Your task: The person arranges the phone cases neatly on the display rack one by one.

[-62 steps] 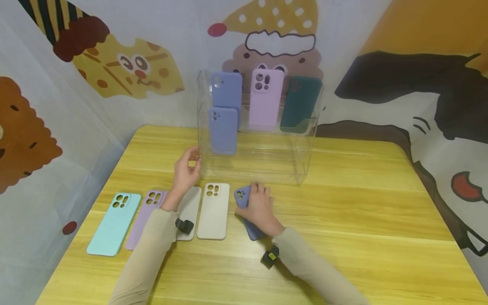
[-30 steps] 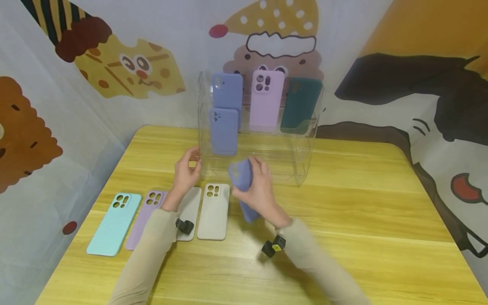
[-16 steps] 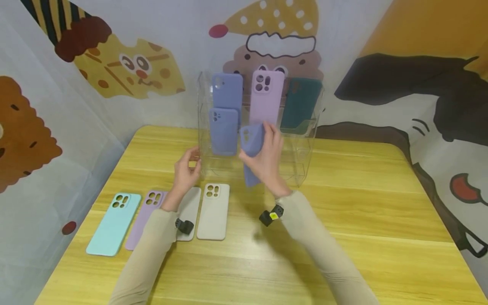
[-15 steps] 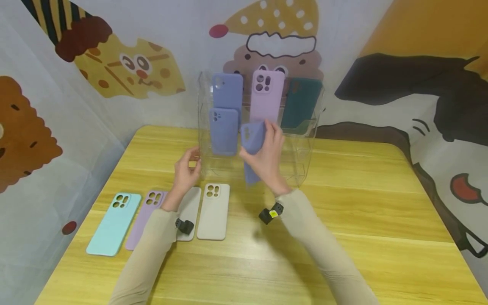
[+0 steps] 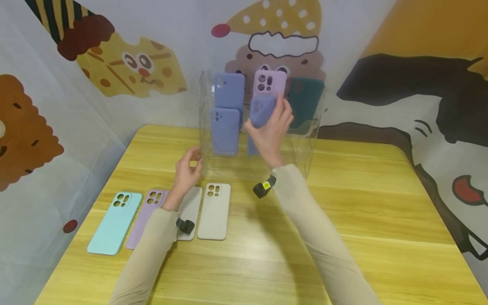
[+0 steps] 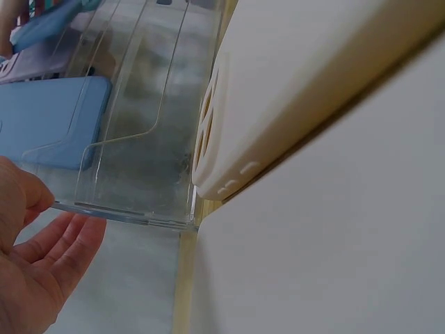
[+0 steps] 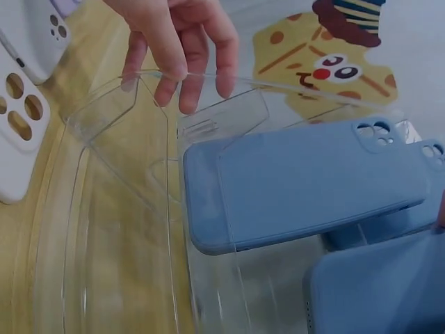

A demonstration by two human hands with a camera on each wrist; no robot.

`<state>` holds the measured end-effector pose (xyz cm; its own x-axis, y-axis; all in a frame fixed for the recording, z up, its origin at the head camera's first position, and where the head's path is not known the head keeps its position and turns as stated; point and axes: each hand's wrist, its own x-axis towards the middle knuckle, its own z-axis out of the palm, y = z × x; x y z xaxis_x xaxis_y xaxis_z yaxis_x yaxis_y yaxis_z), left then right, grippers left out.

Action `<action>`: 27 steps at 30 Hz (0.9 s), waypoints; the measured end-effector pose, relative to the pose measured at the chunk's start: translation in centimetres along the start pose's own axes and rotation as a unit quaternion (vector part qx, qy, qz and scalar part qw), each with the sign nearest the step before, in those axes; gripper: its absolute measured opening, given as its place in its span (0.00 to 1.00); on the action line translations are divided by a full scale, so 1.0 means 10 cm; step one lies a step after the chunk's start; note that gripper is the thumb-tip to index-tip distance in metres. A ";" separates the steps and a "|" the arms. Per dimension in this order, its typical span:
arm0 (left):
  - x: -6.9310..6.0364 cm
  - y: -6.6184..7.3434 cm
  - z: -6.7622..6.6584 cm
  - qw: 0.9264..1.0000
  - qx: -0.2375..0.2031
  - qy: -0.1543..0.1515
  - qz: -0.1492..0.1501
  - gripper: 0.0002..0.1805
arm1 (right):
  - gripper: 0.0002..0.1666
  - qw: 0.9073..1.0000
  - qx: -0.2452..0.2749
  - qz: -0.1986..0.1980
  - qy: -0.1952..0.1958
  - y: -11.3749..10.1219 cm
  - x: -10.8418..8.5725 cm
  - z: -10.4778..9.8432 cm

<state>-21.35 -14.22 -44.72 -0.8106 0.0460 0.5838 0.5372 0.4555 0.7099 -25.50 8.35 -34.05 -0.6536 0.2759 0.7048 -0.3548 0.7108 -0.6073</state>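
My right hand (image 5: 271,132) grips a blue phone case (image 5: 261,111) by its sides, held tilted before the middle of a clear tiered display stand (image 5: 303,156). Behind it, a lilac phone case (image 5: 269,82) stands on the upper tier and is partly covered. At the stand's left side panel, my left hand (image 5: 187,171) pinches the edge between thumb and fingers, plain in the left wrist view. Two blue phone cases, an upper one (image 5: 228,88) and a lower one (image 5: 225,134), lean at the stand's left. A dark green phone case (image 5: 309,101) leans at upper right.
Lying in a row on the wooden table (image 5: 362,203) are a turquoise phone case (image 5: 114,224), a purple one (image 5: 144,214), a whitish one (image 5: 191,207) partly under my left wrist, and a cream one (image 5: 214,218). A cartoon-printed cloth (image 5: 160,110) hangs behind.
My right hand has lifted the blue phone case off the table and carried it forward and up to the stand, now overlapping the lilac case. My left hand has stayed at the stand's side.
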 end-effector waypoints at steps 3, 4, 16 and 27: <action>0.00 0.00 0.00 1.000 0.000 0.000 -0.002 0.20 | 0.54 0.999 -0.003 -0.008 0.035 0.02 0.02 0.07; 0.00 0.01 0.00 1.000 0.000 0.000 -0.003 0.20 | 0.54 0.999 -0.003 -0.010 0.044 0.03 0.02 0.10; 0.01 0.00 0.00 1.000 -0.002 -0.002 -0.003 0.21 | 0.53 0.996 -0.024 -0.003 0.085 0.08 -0.09 0.27; 0.00 -0.01 0.00 1.000 0.000 0.002 0.007 0.20 | 0.53 0.997 -0.041 0.004 0.066 0.12 -0.22 0.36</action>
<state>-21.44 -14.30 -44.79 -0.8025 0.0488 0.5947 0.5481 0.4543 0.7023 -26.92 6.24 -37.64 -0.5600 0.3615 0.7455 -0.2906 0.7569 -0.5854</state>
